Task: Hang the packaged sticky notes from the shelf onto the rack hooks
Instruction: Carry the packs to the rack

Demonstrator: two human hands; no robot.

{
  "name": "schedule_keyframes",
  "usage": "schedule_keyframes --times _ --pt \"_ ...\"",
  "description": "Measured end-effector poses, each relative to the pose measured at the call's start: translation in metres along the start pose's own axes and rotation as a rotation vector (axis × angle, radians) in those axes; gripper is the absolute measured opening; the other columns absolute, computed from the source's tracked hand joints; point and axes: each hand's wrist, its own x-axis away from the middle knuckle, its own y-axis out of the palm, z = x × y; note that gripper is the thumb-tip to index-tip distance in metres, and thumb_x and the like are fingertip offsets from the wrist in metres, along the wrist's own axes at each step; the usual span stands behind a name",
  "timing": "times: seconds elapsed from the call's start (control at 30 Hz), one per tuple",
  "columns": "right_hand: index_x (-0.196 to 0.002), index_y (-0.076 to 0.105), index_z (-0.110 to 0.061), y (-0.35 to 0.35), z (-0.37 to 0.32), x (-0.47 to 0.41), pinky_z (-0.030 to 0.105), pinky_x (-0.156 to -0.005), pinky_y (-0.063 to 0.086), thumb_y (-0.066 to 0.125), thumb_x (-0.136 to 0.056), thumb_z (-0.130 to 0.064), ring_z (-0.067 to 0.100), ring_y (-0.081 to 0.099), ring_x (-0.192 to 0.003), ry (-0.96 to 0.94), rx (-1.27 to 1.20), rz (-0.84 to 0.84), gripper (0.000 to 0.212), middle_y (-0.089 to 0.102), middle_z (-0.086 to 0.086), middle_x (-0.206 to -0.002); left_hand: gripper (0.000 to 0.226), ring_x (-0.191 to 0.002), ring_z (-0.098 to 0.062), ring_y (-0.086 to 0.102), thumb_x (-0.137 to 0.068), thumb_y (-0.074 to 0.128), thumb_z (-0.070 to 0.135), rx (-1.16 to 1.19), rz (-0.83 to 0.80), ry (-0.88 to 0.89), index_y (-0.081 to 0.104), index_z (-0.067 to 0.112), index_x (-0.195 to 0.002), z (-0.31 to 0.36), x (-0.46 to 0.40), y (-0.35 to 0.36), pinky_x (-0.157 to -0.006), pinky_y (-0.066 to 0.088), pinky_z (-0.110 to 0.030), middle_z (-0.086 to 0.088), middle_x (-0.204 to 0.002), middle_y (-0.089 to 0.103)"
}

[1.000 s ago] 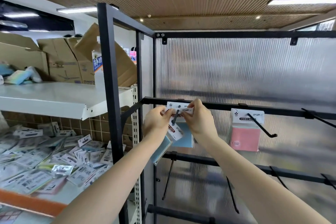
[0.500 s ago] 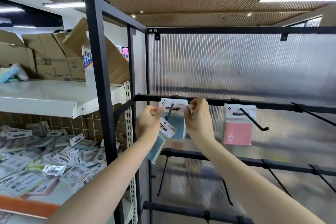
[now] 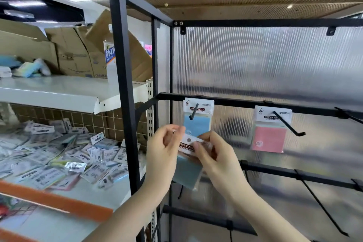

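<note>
A blue sticky note pack (image 3: 197,122) hangs on the leftmost hook (image 3: 193,112) of the black rack's upper bar. Just below it, my left hand (image 3: 164,155) and my right hand (image 3: 213,155) both pinch the white header card of a second blue pack (image 3: 187,169), held tilted in front of the rack. A pink pack (image 3: 270,135) hangs on the neighbouring hook (image 3: 288,124) to the right. Several loose packs (image 3: 64,151) lie in a heap on the white shelf at the left.
The black rack frame post (image 3: 125,92) stands between the shelf and the hooks. Bare hooks (image 3: 322,206) stick out from the lower bar and at the far right. Cardboard boxes (image 3: 78,53) sit on the upper shelf. An orange shelf edge (image 3: 59,200) runs below the heap.
Both hands have come down from the upper hook, leaving one blue pack hanging there. They now hold the second blue pack between them, lower than before.
</note>
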Motion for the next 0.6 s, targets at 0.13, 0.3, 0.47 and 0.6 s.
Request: schedule_keyframes --times 0.13,0.3,0.47,0.6 --pt "-0.081 0.055 -0.023 -0.005 -0.008 -0.012 0.012 -0.048 0.029 0.058 -0.093 -0.014 0.001 0.039 -0.049 -0.111 0.061 0.067 0.015 0.050 -0.016 -0.054 0.022 -0.046 0.001 0.038 -0.076 0.067 0.039 0.008 -0.049 0.074 0.056 0.020 -0.075 0.018 -0.008 -0.008 -0.045 0.030 -0.009 0.013 -0.049 0.046" --pt "-0.080 0.054 -0.011 -0.002 -0.012 -0.034 0.015 -0.044 0.025 0.057 -0.094 -0.019 0.002 0.032 -0.045 -0.090 -0.020 0.109 0.016 0.045 -0.013 -0.047 0.019 -0.049 0.003 0.047 -0.088 0.065 0.016 -0.024 -0.143 0.083 0.054 0.011 -0.074 0.022 -0.031 -0.001 -0.046 0.037 -0.008 0.014 -0.055 0.052" --pt "-0.087 0.057 -0.004 -0.001 -0.007 -0.046 0.019 -0.049 0.032 0.058 -0.094 -0.023 0.001 0.037 -0.049 -0.042 -0.014 0.128 0.021 0.049 -0.012 -0.050 0.014 -0.059 0.005 0.060 -0.090 0.061 0.013 -0.004 -0.161 0.058 0.061 0.019 -0.078 0.014 -0.042 0.005 -0.049 0.041 -0.006 0.010 -0.066 0.062" --pt "-0.085 0.058 -0.004 -0.001 -0.003 -0.049 0.019 -0.048 0.032 0.059 -0.094 -0.023 0.003 0.039 -0.050 -0.061 -0.004 0.133 0.020 0.052 -0.010 -0.054 0.020 -0.065 0.005 0.061 -0.091 0.060 0.014 -0.037 -0.149 0.109 0.060 0.029 -0.077 0.007 -0.045 0.006 -0.054 0.042 -0.007 0.010 -0.071 0.064"
